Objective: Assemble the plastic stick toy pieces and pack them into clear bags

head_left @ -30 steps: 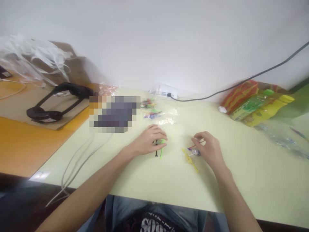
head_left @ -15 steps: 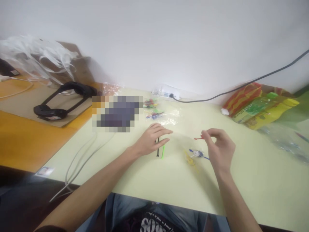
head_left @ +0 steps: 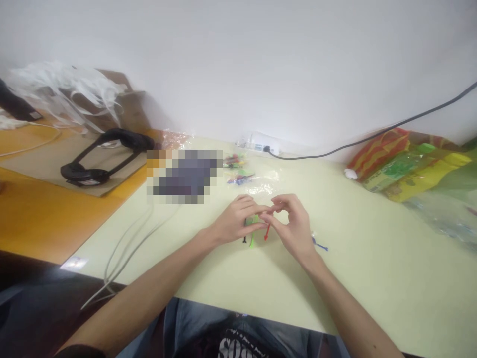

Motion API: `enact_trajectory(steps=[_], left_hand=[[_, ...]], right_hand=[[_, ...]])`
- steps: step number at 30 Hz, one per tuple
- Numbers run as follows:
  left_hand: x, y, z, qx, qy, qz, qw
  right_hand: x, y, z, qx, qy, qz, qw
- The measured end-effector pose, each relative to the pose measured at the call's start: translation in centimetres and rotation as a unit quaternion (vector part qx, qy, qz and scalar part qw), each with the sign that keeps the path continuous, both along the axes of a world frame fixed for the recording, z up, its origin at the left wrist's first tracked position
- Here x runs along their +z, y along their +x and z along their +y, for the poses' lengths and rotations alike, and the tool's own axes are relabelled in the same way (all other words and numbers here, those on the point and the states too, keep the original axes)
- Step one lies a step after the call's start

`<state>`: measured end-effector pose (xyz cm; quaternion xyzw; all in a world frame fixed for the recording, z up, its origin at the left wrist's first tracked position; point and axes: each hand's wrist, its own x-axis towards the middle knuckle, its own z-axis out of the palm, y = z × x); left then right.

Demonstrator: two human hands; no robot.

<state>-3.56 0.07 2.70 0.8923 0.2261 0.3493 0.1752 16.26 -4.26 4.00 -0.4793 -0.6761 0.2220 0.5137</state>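
My right hand (head_left: 292,226) has its fingertips closed around the upper end of a thin red plastic stick (head_left: 267,232), which points down toward the table. Against those fingertips rests the index finger of my left hand (head_left: 236,219); its thumb and fingers are apart. Below and partly behind the left hand are a black stick (head_left: 245,239) and a light green stick (head_left: 252,241), side by side. A blue stick (head_left: 321,245) shows past my right wrist, while the rest of that cluster is hidden behind the hand.
Farther back lie small colourful plastic pieces (head_left: 238,178) and clear plastic wrap (head_left: 266,183). A power strip (head_left: 263,145) sits by the wall, its black cable running right. Snack bags (head_left: 406,164) are at right; a black headset-like frame (head_left: 106,156) and pale cables (head_left: 112,263) at left.
My right hand has moved left with the red stick, meeting my left hand's fingertips. The stick has turned from roughly level to pointing down. My left hand stays nearly in place.
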Motion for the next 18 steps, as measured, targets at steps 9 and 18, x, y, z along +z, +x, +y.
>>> enact_trajectory(steps=[9, 18], left_hand=[[0.28, 0.49, -0.32, 0.010, 0.024, -0.037, 0.999], [-0.28, -0.16, 0.00, 0.102, -0.012, -0.084, 0.991]], right_hand=[[0.03, -0.53, -0.87, 0.002, 0.058, -0.047, 0.997], [-0.14, 0.23, -1.07, -0.008, 0.014, -0.077, 0.997]])
